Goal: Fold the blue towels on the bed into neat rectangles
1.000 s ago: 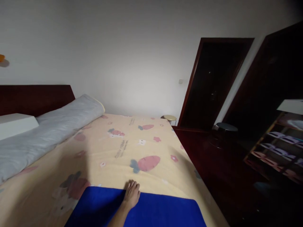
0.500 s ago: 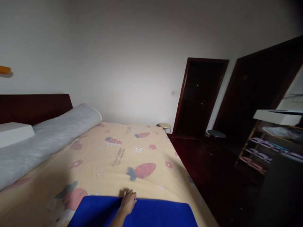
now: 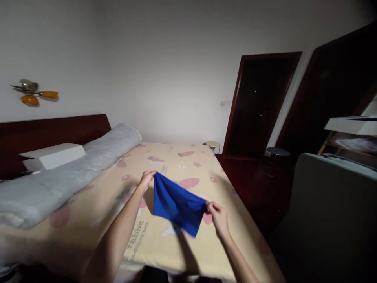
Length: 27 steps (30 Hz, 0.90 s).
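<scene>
A plain blue cloth [image 3: 178, 202] hangs in the air above the bed, its top edge slanting down from left to right. My left hand [image 3: 147, 179] pinches its upper left corner. The upper right corner is gripped between the fingertips of my right hand [image 3: 217, 215], which sits lower and closer to me. The cloth sags a little between the hands, and its lower edge is slightly blurred. Beneath it lies a cream bed sheet [image 3: 165, 251] printed with pink carrots, flowers and rabbits.
A rolled grey mattress pad [image 3: 108, 145] and a white box [image 3: 63, 155] lie by the dark headboard [image 3: 73, 127]. Beyond the bed's right edge stand two stools, one beige [image 3: 212, 144] and one dark [image 3: 277, 151]. A grey-green panel [image 3: 330, 204] rises at the right.
The blue cloth, flat on the bed with one hand on it before, is now lifted and held by two corners. A second hand has come into view. The camera view has turned left.
</scene>
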Each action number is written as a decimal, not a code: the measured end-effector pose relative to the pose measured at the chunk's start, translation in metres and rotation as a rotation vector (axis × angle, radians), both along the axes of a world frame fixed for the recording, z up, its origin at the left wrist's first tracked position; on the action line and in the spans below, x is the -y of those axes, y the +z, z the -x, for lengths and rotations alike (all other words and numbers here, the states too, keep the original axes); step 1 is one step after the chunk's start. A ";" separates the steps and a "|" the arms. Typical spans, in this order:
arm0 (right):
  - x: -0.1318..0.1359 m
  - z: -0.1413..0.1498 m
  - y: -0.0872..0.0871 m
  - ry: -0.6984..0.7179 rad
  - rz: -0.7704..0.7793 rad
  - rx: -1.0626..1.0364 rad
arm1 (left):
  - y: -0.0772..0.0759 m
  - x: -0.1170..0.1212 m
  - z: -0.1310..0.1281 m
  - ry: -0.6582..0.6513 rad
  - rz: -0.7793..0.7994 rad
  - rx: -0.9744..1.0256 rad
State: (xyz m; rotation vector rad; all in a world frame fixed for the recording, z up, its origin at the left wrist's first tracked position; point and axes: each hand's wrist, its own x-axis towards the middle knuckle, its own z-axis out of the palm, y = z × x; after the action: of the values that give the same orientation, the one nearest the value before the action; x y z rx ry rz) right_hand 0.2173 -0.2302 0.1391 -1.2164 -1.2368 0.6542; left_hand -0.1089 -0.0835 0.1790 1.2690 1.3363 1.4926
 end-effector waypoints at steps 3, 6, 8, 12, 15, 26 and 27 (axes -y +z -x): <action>-0.018 -0.016 0.048 0.063 -0.019 0.030 | 0.036 0.030 0.018 -0.021 0.000 0.033; -0.029 -0.026 0.081 0.073 -0.027 0.085 | 0.068 0.055 0.029 -0.026 -0.036 0.081; -0.032 -0.029 0.097 0.054 -0.043 0.118 | 0.087 0.069 0.032 -0.025 -0.068 0.109; -0.029 -0.027 0.121 -0.006 -0.104 0.158 | 0.114 0.090 0.032 -0.013 -0.123 0.134; -0.026 -0.025 0.134 -0.086 -0.143 0.193 | 0.128 0.102 0.027 0.002 -0.157 0.140; -0.029 -0.028 0.174 -0.265 -0.205 0.382 | 0.151 0.123 0.015 0.028 -0.249 0.163; -0.029 -0.029 0.178 -0.263 -0.215 0.394 | 0.151 0.122 0.016 0.033 -0.254 0.161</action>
State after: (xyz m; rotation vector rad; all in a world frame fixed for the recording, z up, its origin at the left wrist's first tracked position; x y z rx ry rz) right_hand 0.2465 -0.2013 0.3169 -1.3333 -1.3959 0.0835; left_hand -0.1247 -0.2060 0.3300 1.2554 1.0938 1.7916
